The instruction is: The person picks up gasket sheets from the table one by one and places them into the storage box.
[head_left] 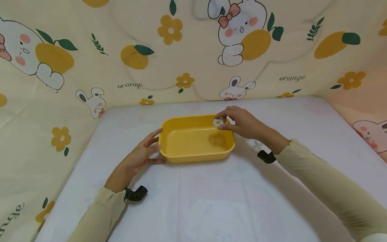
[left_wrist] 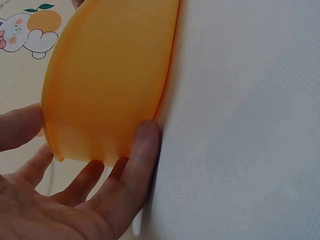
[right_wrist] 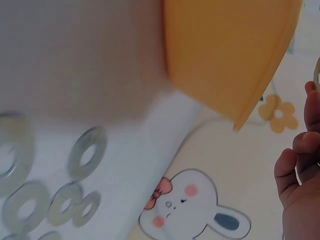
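Observation:
A yellow plastic basin (head_left: pixel 193 139), rectangular with rounded corners, stands on the white tabletop. My left hand (head_left: pixel 137 156) holds its left end, with spread fingers along the end wall; in the left wrist view a fingertip (left_wrist: pixel 146 135) presses low against the basin's side (left_wrist: pixel 105 75). Over the right end of the basin, near the back rim, my right hand (head_left: pixel 243 124) pinches a flat silver-grey washer (head_left: pixel 214 122) between thumb and fingers. In the right wrist view only part of the right hand (right_wrist: pixel 305 185) shows, at the right edge.
Several more washers of different sizes, such as one washer (right_wrist: pixel 98 155), lie on the table just right of the basin, partly hidden by my right arm in the head view. A printed cream cloth (head_left: pixel 196 60) rises behind the table (head_left: pixel 205 201) and along its sides.

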The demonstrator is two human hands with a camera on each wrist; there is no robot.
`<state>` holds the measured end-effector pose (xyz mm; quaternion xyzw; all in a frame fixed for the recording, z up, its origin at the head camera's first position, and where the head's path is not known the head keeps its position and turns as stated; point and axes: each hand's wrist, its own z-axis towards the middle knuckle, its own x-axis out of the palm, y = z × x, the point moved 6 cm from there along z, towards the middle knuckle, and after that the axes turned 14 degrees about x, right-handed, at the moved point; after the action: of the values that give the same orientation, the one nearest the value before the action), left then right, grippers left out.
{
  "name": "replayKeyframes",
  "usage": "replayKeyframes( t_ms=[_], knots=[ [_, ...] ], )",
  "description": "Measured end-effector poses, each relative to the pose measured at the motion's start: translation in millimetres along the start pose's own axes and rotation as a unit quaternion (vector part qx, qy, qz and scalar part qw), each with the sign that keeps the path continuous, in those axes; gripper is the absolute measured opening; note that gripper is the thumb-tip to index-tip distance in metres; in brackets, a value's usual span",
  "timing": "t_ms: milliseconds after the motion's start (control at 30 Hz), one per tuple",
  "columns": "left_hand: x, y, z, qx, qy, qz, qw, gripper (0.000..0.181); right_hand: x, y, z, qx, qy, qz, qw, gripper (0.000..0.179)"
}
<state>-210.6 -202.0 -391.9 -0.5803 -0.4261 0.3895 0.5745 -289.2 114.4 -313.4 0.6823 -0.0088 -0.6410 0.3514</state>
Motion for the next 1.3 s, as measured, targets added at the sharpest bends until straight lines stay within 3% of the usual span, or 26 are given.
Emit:
replayKeyframes(
  t_ms=[400,667,1133,1300],
  knots=[
    [-0.7,1.1,-0.8,0.002,-0.002,0.001,1.0,0.064,11.4,21.6,25.4,-0.015,0.02,0.012,0.9996,0.033],
    [-0.1,1.1,-0.2,0.003,0.0,0.003,1.0,0.064,29.2,18.7,35.6,0.006,0.06,0.015,0.9981,0.035],
    [0.7,0.3,-0.3,0.009,0.003,-0.001,1.0,0.065,41.8,18.6,45.2,0.004,0.078,-0.006,0.9969,0.038],
    [0.4,0.0,0.0,0.007,0.002,0.0,1.0,0.064,46.3,16.0,47.5,0.015,0.093,-0.035,0.9949,0.041]
  ],
)
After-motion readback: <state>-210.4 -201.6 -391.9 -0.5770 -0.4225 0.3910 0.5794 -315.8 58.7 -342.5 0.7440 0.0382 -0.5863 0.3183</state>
